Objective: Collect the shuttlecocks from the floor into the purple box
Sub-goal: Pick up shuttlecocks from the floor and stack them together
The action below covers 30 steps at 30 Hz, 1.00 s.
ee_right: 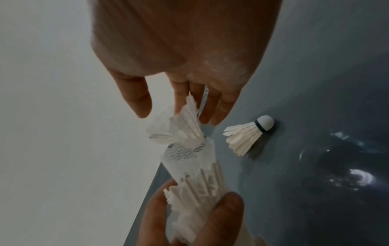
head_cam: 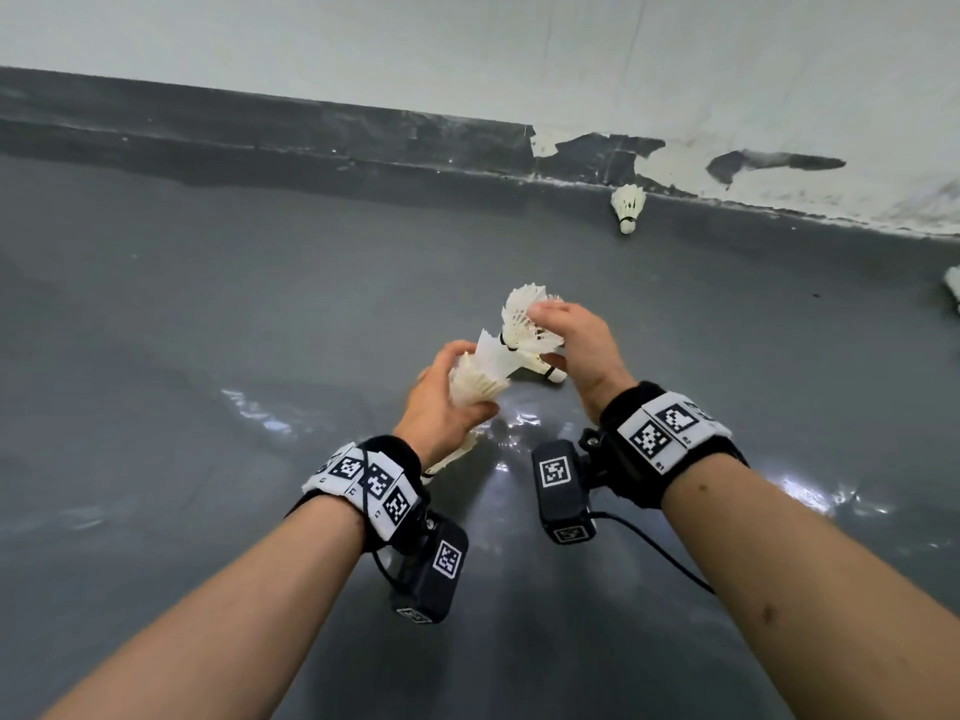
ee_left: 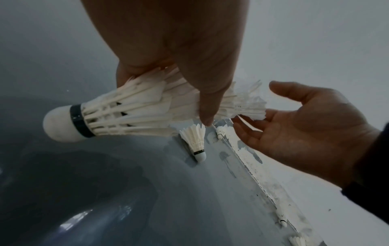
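My left hand (head_cam: pixel 441 400) grips a nested stack of white feather shuttlecocks (head_cam: pixel 480 376), cork end toward me (ee_left: pixel 61 123). The frayed topmost shuttlecock (head_cam: pixel 522 322) sticks out of the stack's far end. My right hand (head_cam: pixel 574 337) hovers over it with relaxed fingers (ee_right: pixel 202 108) brushing its feathers, thumb apart, gripping nothing. Just below the hands, one shuttlecock (head_cam: pixel 551 374) lies on the grey floor, also visible in the right wrist view (ee_right: pixel 246 134). Another shuttlecock (head_cam: pixel 628 205) rests against the wall base. The purple box is out of view.
A white wall with peeling paint (head_cam: pixel 779 163) meets the glossy grey floor (head_cam: pixel 208 304) along a dark skirting. A further shuttlecock (head_cam: pixel 953 293) shows at the right edge. Two more shuttlecocks (ee_left: pixel 282 219) lie along the wall base in the left wrist view.
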{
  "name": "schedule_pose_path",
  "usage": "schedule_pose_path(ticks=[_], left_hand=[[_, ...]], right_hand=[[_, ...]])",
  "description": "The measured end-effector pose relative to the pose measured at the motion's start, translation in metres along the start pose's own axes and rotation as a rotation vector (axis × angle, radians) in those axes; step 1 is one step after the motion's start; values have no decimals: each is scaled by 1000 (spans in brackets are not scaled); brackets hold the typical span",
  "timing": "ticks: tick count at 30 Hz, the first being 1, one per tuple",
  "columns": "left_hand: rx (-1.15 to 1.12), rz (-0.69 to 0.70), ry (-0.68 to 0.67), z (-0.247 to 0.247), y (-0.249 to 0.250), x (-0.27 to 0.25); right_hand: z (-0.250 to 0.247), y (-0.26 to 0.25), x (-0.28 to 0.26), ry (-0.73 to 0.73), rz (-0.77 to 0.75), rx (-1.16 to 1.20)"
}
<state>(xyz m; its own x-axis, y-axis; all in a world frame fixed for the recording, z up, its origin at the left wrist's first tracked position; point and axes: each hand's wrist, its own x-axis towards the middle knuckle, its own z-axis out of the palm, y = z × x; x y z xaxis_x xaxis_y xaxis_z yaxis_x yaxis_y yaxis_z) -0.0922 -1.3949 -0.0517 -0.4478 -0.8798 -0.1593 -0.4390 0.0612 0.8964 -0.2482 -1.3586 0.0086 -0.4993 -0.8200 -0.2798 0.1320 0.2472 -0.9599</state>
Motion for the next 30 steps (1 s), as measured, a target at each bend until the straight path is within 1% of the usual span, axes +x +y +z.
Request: schedule_pose_path(ticks=[4, 8, 12, 15, 18, 20, 22, 24, 26, 28, 30], left_hand=[[45, 10, 18, -5, -3, 0], [74, 43, 44, -5, -2, 2], [50, 31, 45, -2, -2, 5], [61, 47, 41, -3, -6, 13], [58, 64, 43, -5, -8, 21], [44, 62, 74, -9, -9, 24], [41, 64, 97, -15, -12, 25], [44, 67, 109, -21, -16, 26], [55, 69, 130, -28, -20, 28], [59, 75, 157, -35, -24, 30], [59, 73, 173, -40, -27, 31]], right_hand=[[8, -4, 2, -11, -31, 12], [16, 9, 3, -77, -45, -200], [21, 20, 9, -85, -50, -404], [29, 19, 11, -17, -17, -315], [33, 21, 21, -22, -4, -193], [31, 18, 30, 33, -39, -127], [25, 15, 38, 96, -115, -151], [17, 21, 47, 129, -180, -308], [10, 34, 53, 139, -189, -487], [9, 48, 55, 99, -177, -623], [10, 62, 58, 53, -118, -749]])
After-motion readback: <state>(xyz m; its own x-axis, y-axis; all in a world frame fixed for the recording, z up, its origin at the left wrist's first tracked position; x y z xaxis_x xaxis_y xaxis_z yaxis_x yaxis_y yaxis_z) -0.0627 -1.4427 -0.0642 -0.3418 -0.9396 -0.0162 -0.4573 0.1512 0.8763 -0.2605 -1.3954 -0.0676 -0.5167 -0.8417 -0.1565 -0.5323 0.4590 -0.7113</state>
